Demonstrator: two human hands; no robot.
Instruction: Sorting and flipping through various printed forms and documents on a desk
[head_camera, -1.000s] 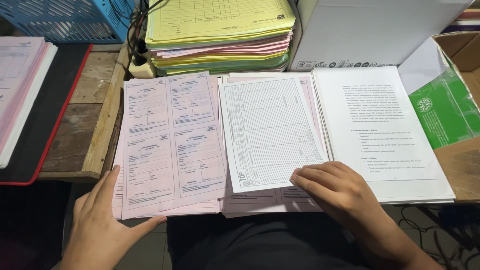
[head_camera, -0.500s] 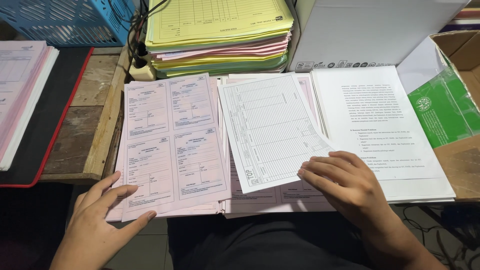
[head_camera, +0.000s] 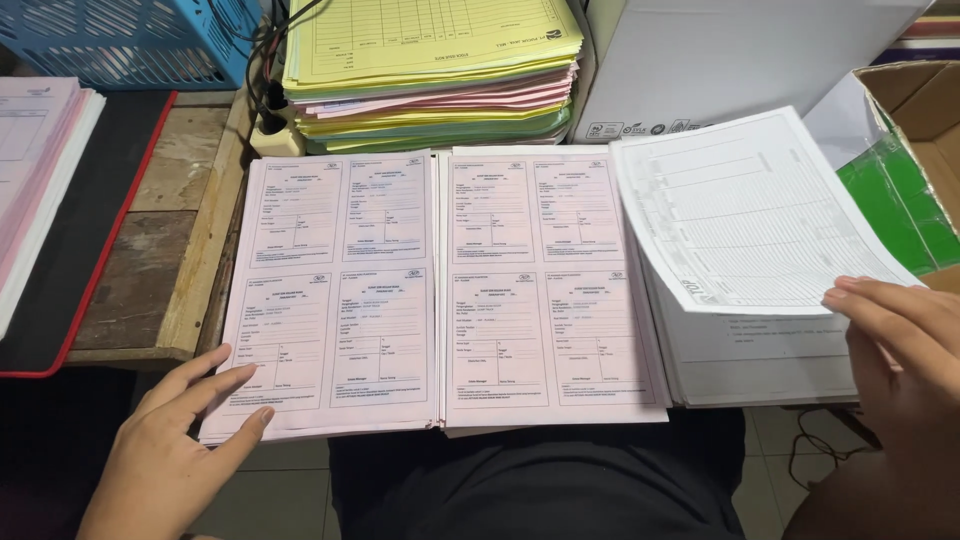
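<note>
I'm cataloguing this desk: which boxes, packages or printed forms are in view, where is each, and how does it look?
White box: top right, small symbols on its lower edge.
Cardboard box: far right, open, brown, green packet inside.
Pink forms: centre, two sheets of four panels.
White table sheet: right, lifted by right hand.
Yellow stack: top centre.

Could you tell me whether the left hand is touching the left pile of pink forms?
Touching. The head view shows the left hand with its fingertips lying flat on the lower left corner of the left pile of pink forms, with no gap visible.
</note>
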